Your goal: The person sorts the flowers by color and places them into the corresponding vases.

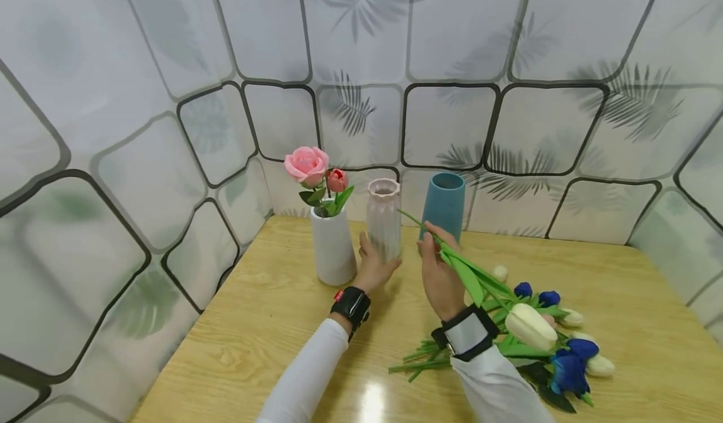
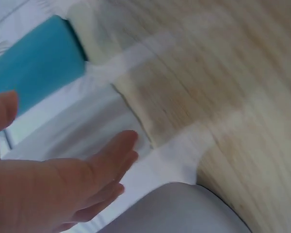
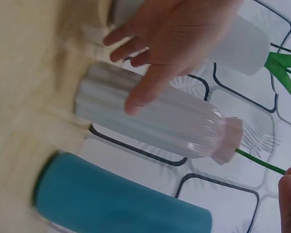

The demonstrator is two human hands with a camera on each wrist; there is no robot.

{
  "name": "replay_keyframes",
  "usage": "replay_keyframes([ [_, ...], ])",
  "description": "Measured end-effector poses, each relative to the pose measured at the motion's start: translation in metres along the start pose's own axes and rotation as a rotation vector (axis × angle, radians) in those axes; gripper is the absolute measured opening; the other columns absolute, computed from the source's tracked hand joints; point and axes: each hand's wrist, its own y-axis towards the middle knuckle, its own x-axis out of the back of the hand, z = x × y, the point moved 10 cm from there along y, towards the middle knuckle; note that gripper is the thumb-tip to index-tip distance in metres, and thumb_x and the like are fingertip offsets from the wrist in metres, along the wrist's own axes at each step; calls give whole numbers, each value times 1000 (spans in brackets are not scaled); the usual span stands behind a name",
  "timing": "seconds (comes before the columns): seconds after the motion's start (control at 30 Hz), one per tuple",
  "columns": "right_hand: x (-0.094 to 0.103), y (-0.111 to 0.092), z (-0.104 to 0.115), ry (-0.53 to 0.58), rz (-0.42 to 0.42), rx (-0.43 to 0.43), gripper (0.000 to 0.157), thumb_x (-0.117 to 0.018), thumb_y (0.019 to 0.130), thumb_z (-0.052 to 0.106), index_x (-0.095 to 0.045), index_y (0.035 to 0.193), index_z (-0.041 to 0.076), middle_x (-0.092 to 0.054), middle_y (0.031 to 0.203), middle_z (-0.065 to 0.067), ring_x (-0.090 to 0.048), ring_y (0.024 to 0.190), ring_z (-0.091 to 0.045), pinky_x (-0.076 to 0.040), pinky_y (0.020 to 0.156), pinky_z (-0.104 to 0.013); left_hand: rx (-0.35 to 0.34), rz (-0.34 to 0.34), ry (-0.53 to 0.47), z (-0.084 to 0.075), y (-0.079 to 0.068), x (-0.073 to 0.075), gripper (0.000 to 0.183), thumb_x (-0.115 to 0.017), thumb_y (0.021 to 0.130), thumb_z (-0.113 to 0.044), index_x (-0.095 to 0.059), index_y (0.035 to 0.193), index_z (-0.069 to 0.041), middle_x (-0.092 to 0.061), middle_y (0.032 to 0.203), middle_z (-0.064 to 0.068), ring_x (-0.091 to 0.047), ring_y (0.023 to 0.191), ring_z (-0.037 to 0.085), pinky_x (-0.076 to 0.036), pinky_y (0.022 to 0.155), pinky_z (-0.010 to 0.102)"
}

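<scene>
My right hand [image 1: 443, 278] pinches the green stem of a white tulip [image 1: 531, 327], its bloom hanging back over the wrist. The stem's cut end overlaps the side of a pale pink ribbed vase [image 1: 385, 222] just below its scalloped rim; in the right wrist view, that stem [image 3: 262, 161] meets the rim. Around the vase's lower front, my left hand [image 1: 375, 269] has its thumb and fingers spread. Fairly straight fingers [image 2: 121, 145] overlap the vase in the left wrist view. Right fingertips [image 3: 289, 194] show at that view's edge.
Left of the pink vase stands a white vase [image 1: 333, 253] holding a pink rose [image 1: 307, 164] and a smaller reddish bloom [image 1: 337, 180]. A blue vase [image 1: 445, 203] stands to the right. Blue and white flowers [image 1: 569, 369] lie heaped on the wooden table [image 1: 237, 348], beside the right forearm.
</scene>
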Motion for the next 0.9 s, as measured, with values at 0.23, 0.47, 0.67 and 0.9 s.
replay_keyframes([
  [0.23,-19,43,26,-106,60,117,34,-49,106,19,-60,132,0,-67,115,-20,-68,98,-32,-54,82,-44,40,-68,-3,7,21,4,109,-74,89,-27,9,155,0,-16,150,41,-33,133,58,-33,109,60],
  [0.47,-35,62,28,-284,132,155,30,-49,105,14,-62,125,-4,-68,100,-20,-66,83,-30,-52,70,-43,-15,-98,41,13,25,1,109,-74,87,-31,6,154,1,-23,147,42,-33,131,59,-32,108,62],
  [0.67,-52,78,18,-441,225,104,36,-40,107,19,-64,125,-1,-67,88,-18,-61,69,-31,-49,64,-45,-8,-98,88,16,29,1,107,-73,87,-27,5,155,1,-25,147,41,-33,132,58,-32,109,60],
  [0.9,-71,90,3,-617,363,23,39,-36,109,25,-63,126,3,-67,84,-19,-65,71,-36,-52,63,-51,23,-83,64,21,31,-4,91,-68,94,-19,-3,155,-1,-30,145,37,-37,129,57,-34,106,60],
])
